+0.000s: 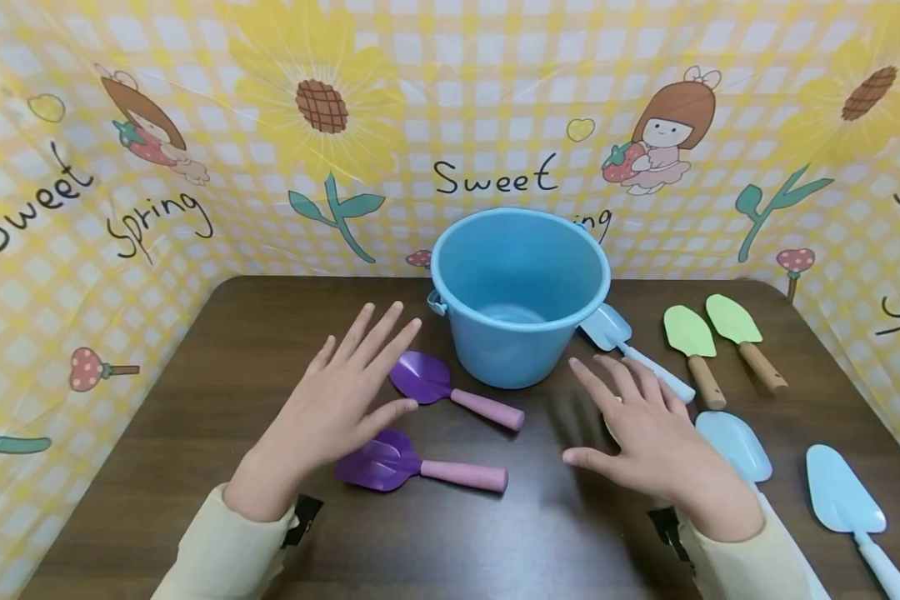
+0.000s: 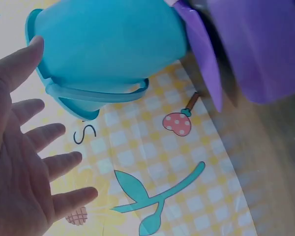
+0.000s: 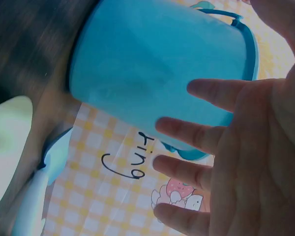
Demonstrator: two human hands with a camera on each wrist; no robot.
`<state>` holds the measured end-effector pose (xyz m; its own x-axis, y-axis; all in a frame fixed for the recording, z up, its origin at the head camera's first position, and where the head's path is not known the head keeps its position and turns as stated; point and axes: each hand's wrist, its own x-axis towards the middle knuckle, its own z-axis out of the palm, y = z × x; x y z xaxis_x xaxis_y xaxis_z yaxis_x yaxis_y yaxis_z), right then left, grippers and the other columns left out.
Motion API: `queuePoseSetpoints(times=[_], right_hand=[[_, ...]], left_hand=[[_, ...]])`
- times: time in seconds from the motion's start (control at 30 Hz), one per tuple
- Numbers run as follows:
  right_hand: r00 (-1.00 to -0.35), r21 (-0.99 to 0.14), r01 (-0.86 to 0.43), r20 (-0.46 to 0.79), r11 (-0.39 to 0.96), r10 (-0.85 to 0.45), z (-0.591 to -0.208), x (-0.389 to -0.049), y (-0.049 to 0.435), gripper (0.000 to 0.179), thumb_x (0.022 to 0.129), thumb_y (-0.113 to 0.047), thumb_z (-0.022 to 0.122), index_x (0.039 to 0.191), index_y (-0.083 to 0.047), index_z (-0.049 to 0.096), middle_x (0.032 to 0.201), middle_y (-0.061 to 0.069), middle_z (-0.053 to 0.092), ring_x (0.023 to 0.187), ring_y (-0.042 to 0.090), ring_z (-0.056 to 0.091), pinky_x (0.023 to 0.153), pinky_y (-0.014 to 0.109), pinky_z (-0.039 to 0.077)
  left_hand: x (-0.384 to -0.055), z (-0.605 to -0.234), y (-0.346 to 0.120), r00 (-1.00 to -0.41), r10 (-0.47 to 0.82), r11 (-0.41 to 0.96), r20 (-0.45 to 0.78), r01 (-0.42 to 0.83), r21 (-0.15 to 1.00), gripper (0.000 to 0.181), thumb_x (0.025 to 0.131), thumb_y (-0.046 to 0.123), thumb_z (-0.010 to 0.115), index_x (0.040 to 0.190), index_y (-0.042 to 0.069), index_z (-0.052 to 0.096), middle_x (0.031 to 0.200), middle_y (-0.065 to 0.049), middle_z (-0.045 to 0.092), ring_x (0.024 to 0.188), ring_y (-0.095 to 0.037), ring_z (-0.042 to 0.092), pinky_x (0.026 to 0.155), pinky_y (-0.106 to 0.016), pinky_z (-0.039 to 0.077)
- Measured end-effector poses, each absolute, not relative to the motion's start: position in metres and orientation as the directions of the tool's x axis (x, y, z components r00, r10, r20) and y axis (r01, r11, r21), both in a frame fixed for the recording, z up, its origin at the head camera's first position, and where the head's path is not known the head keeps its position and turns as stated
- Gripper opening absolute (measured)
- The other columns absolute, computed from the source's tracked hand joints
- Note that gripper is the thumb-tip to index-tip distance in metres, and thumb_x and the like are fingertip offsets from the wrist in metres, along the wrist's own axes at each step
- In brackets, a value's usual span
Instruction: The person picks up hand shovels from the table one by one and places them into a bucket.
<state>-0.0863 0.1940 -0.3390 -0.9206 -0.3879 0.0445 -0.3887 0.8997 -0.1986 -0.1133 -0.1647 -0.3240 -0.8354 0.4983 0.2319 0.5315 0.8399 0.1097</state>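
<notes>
Observing remotely, I find the farther purple, leaf-bladed trowel with pink handle (image 1: 467, 400) on the dark wood-grain table (image 1: 562, 542), before the round blue plastic bucket (image 1: 506, 350). Left hand (image 1: 337, 408) and right hand (image 1: 645, 425), spread and empty, flank it; a low sweep could, I judge, knock it bucketward.

Bucket (image 1: 513, 354) on table (image 1: 547, 542), two trowels (image 1: 462, 476) front-left of it, more trowels (image 1: 690, 333) right
</notes>
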Motion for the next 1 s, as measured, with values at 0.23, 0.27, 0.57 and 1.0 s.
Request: queuePoseSetpoints(times=[0.23,0.27,0.57,1.0], right_hand=[[-0.891,-0.204,-0.452,0.06,0.868,-0.45,-0.339,-0.087,0.186,0.087,0.084,-0.061,0.069,0.155,-0.026,0.034,0.153,0.007,0.041,0.137,0.034,0.039,0.099,0.068,0.041],[-0.886,-0.204,-0.462,0.065,0.863,-0.459,-0.339,-0.088,0.185,0.085,0.084,-0.06,0.07,0.154,-0.026,0.035,0.152,0.007,0.042,0.136,0.033,0.041,0.098,0.067,0.043],[-0.843,-0.186,-0.536,0.061,0.823,-0.535,-0.338,-0.089,0.173,0.073,0.087,-0.054,0.07,0.147,-0.021,0.048,0.146,0.003,0.052,0.131,0.03,0.05,0.093,0.06,0.051],[-0.733,-0.182,-0.675,0.058,0.715,-0.678,-0.347,-0.095,0.138,0.056,0.089,-0.045,0.071,0.135,-0.014,0.061,0.125,0.0,0.063,0.108,0.022,0.058,0.075,0.041,0.055]], left_hand=[[-0.127,-0.314,-0.156,-0.778,0.52,0.802,0.353,0.587,0.111,0.08,0.094,0.043,0.066,0.159,0.027,0.022,0.167,0.001,0.019,0.154,-0.029,0.019,0.109,-0.066,0.039],[-0.128,-0.312,-0.154,-0.769,0.523,0.797,0.367,0.594,0.111,0.079,0.094,0.043,0.066,0.159,0.026,0.024,0.166,0.0,0.022,0.154,-0.029,0.02,0.108,-0.065,0.04],[-0.148,-0.302,-0.142,-0.678,0.571,0.673,0.464,0.71,0.208,0.062,0.095,0.03,0.067,0.15,0.014,0.043,0.156,-0.007,0.043,0.149,-0.03,0.033,0.112,-0.052,0.043],[-0.173,-0.295,-0.142,-0.662,0.602,0.576,0.447,0.748,0.33,0.051,0.097,0.021,0.065,0.145,0.011,0.05,0.15,-0.007,0.049,0.145,-0.028,0.039,0.122,-0.044,0.031]])
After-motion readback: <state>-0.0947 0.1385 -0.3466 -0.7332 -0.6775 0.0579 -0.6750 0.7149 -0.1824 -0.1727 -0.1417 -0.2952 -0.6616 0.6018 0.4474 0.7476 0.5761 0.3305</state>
